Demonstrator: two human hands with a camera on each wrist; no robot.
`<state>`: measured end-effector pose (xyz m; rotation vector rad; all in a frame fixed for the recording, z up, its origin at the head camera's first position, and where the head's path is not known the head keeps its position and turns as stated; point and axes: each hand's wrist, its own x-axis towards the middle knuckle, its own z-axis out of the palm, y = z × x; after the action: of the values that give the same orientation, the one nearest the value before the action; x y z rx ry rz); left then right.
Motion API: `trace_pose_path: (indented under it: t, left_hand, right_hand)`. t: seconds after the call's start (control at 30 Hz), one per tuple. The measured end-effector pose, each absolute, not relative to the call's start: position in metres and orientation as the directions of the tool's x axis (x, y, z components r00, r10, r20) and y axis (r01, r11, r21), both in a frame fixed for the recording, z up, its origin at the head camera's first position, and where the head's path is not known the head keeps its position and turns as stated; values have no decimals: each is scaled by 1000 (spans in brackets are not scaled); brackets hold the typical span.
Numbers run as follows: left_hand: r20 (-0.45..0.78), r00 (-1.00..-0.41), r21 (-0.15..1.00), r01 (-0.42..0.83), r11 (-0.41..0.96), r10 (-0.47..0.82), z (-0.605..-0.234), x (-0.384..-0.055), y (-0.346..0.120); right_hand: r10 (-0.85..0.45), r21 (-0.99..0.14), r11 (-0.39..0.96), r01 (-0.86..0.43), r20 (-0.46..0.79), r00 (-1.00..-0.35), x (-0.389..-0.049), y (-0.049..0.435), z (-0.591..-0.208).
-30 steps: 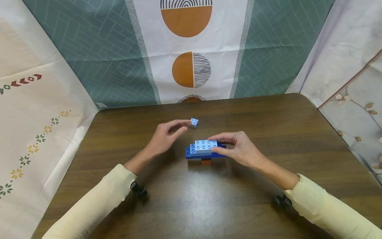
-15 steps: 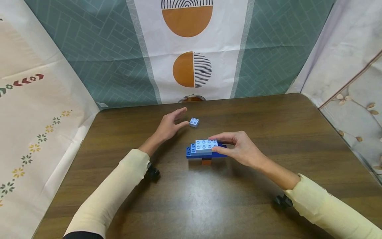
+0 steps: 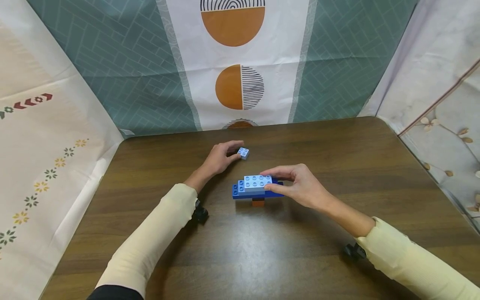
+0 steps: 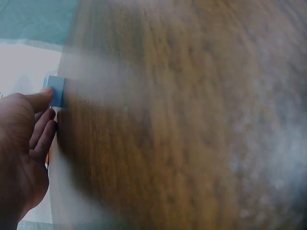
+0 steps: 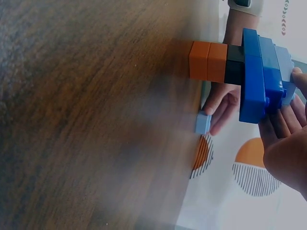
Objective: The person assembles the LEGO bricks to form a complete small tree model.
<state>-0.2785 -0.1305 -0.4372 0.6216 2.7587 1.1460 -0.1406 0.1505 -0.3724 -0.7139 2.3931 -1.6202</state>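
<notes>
My left hand point(image 3: 221, 157) is at a small light blue toy brick point(image 3: 243, 153) with a few studs, toward the back of the table. Its thumb lies on the brick's near side, and the fingers curl round the far side, partly hidden. Closer to me stands a stepped stack of toy bricks. A light blue brick point(image 3: 255, 182) tops it, above a wide dark blue brick point(image 3: 235, 192). In the right wrist view, a black brick point(image 5: 234, 64) and orange bricks point(image 5: 207, 61) form its narrow base. My right hand point(image 3: 301, 185) grips the upper bricks at their right end, thumb in front and fingers behind.
Both hands work over a brown wooden table point(image 3: 330, 150). A patterned cloth point(image 3: 150, 75) hangs behind its back edge, with pale cloths at the left and right. Dark cameras point(image 3: 200, 213) sit at the wrists under the rolled sleeves.
My left hand has gone from over the small brick's left side to farther back, then closed in with thumb and fingers about it. The right hand and stack have stayed in place.
</notes>
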Motion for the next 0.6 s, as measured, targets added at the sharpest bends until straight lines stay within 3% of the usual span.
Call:
trace_pose_path:
  t: [0.6]
  left_hand:
    - [171,-919,729,360,582,355,-423,-267,-142]
  right_hand:
    - [-472,-906,307,-292,122,-873,-140,151,-372]
